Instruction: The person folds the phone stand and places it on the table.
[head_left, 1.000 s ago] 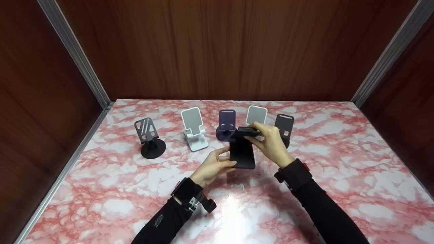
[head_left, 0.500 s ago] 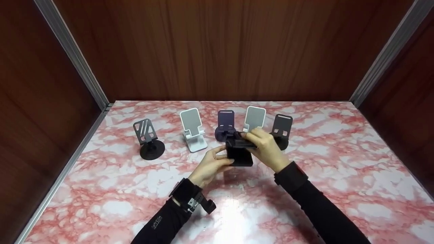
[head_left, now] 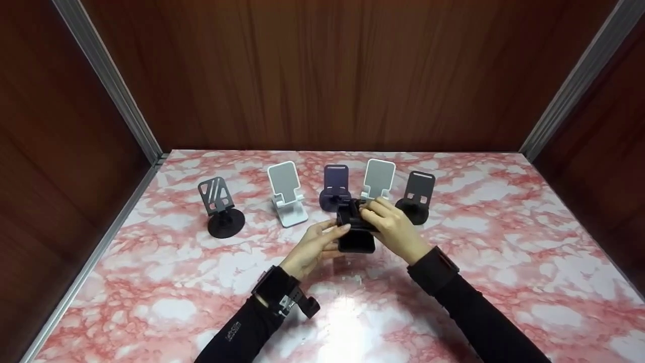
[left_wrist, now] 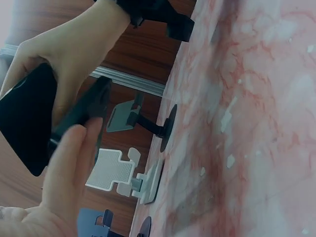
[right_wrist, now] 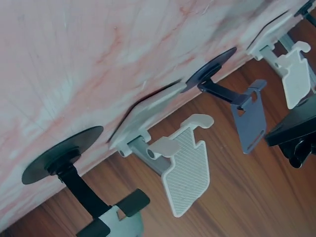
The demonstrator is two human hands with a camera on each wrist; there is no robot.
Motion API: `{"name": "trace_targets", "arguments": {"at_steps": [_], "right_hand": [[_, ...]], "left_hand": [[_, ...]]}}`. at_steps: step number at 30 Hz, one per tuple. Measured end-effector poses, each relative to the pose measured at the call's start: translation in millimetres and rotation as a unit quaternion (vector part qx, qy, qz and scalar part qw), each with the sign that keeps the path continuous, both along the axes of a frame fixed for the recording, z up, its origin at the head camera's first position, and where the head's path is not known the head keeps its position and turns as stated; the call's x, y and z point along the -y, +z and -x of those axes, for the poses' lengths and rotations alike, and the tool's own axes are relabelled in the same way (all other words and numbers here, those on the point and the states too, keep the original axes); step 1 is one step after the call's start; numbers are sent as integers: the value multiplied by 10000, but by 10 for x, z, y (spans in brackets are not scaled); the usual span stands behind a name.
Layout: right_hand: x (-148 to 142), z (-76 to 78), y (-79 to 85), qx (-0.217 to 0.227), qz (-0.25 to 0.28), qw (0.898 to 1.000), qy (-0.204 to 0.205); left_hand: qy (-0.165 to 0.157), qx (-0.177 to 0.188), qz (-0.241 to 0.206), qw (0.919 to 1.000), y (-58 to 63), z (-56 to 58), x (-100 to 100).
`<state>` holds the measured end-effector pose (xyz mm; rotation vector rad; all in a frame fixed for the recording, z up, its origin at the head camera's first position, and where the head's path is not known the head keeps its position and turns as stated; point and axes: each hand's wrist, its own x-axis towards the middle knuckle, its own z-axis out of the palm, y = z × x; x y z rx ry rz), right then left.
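In the head view, a black folding phone stand point(head_left: 357, 242) is held up above the table between both hands. My left hand point(head_left: 311, 248) grips its left side, thumb on top and fingers beneath. With curled fingers, my right hand point(head_left: 395, 227) holds the upper part of the stand, which lies folded low over the flat plate. The left wrist view shows two dark slabs of the stand point(left_wrist: 29, 118) at an angle to each other, with my left fingers point(left_wrist: 69, 153) pinching one. Only a corner of the stand point(right_wrist: 296, 123) appears in the right wrist view.
Behind the hands stand several phone holders in a row: a grey one with a black round base point(head_left: 227, 222), a white one point(head_left: 285, 184), a purple one point(head_left: 336, 177), another white one point(head_left: 379, 176) and a dark one point(head_left: 420, 186). Wood panels point(head_left: 322, 75) enclose the marbled table point(head_left: 176, 307).
My right hand has moved down and toward me, folding the stand's upper part closer to its lower plate. The left thumb has shifted up along the stand's edge.
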<state>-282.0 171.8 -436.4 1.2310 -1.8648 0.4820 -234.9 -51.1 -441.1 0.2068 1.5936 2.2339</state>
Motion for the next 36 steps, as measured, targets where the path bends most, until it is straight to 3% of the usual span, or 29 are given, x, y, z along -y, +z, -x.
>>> {"name": "trace_targets", "arguments": {"at_steps": [3,7,10,15,17,22,25,29,30,33,36], "right_hand": [[3,-41,43,381,-27,9993,-15],[-35,-74,116,1417,40,9896,231],[-101,-89,141,2306,239,9716,483],[-174,-138,106,3568,802,9284,660],[-179,-174,100,4116,1169,9013,672],[-199,-257,138,5462,1891,8144,515],[-244,-278,169,6347,1777,7499,571],[-306,-283,174,7250,1688,6590,1079],[-317,-283,171,7362,1726,6425,1242],[-337,-286,158,7531,1830,6122,1566],[-346,-286,147,7578,1951,5974,1755]], "left_hand": [[-44,-71,62,9999,-5,5,10],[-73,-224,38,9997,-20,23,44],[-17,-314,-51,9995,-21,32,74],[6,-420,-18,9991,-9,36,100],[71,-408,88,9991,-2,32,99],[244,-354,247,9988,8,24,84],[264,-427,246,9984,14,27,84],[262,-481,398,9977,31,31,86],[257,-488,454,9974,35,32,85],[256,-499,563,9968,36,37,79],[237,-516,545,9969,28,40,77]]}}
